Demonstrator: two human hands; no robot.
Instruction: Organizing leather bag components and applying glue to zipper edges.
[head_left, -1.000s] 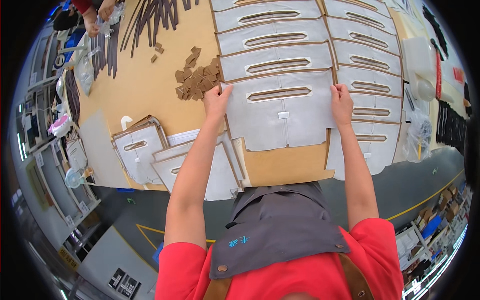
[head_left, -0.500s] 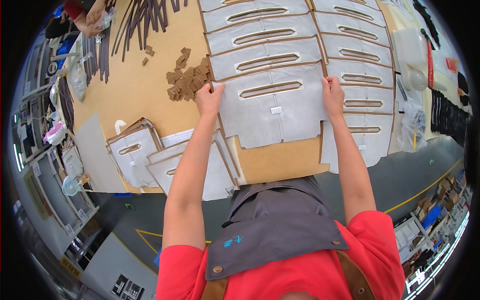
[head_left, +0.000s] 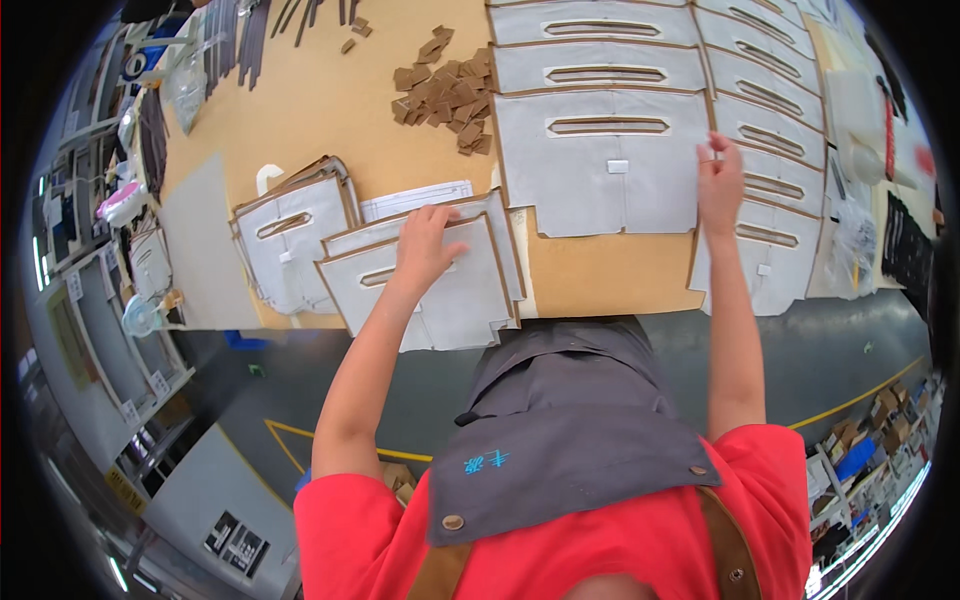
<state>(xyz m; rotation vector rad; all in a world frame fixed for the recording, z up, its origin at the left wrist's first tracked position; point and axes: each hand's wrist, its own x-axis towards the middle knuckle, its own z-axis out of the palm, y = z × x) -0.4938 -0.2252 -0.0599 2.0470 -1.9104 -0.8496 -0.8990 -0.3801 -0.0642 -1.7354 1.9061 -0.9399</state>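
Note:
My left hand (head_left: 428,248) lies at the upper edge of a grey panel (head_left: 455,290) with brown edging and a slot, on a small pile at the table's near edge. Its thumb is spread from the fingers, so it is open; the fingertips reach over the edge. My right hand (head_left: 721,185), a little blurred, is beside the right edge of a column of overlapping grey panels. Its fingers are loosely bent and apart, with nothing visible in them. The nearest panel (head_left: 570,190) of that column lies flat, with a slot and a small white tab.
Right of it runs a second column of overlapping panels (head_left: 775,255). Small brown pieces (head_left: 450,95) lie heaped left of the columns. Another stack of panels (head_left: 290,240) sits near the left front, by a printed sheet (head_left: 415,198). Dark strips (head_left: 235,45) lie at the far left.
Both hands have let go of the column's nearest panel. My left hand has moved left and nearer, onto the small pile; my right hand stays by the column's right edge. The view has shifted.

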